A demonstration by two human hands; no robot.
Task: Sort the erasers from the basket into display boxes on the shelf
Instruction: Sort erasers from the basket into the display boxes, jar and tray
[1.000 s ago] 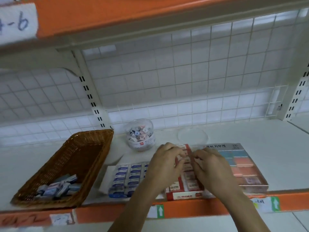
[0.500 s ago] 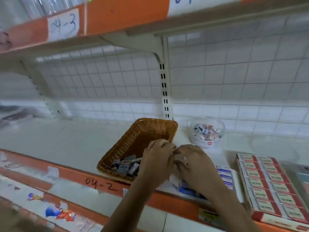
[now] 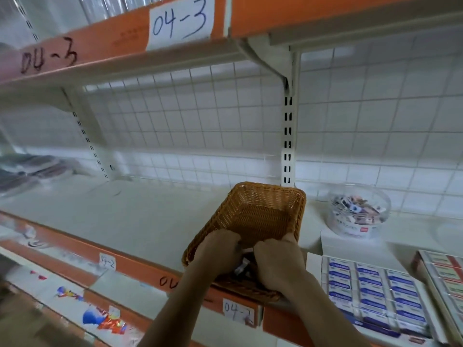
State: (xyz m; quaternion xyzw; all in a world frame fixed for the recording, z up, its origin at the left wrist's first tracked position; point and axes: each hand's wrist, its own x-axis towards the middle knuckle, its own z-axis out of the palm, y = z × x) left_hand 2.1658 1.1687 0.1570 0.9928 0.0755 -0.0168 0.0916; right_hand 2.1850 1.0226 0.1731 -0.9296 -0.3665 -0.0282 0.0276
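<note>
Where: the basket [image 3: 260, 204] sits on the shelf [image 3: 125, 216], just left of the blue display box [image 3: 370, 284], which keeps the sorting reach short.
Contents: the erasers [image 3: 242, 267] lie at the basket's near end, mostly hidden.
Hands: the left hand [image 3: 220, 249] and right hand [image 3: 278, 261] curl down into the basket, probably gathering erasers; I cannot tell whether either grips one.

basket [image 3: 260, 211] low in the middle, on the shelf [image 3: 125, 221] | left hand [image 3: 218, 251] beside right hand [image 3: 278, 261] — both in its near end | round tub [image 3: 358, 214] right of the basket, farther back | display box [image 3: 370, 289] lower right — second box [image 3: 443, 279] at the right edge
</note>
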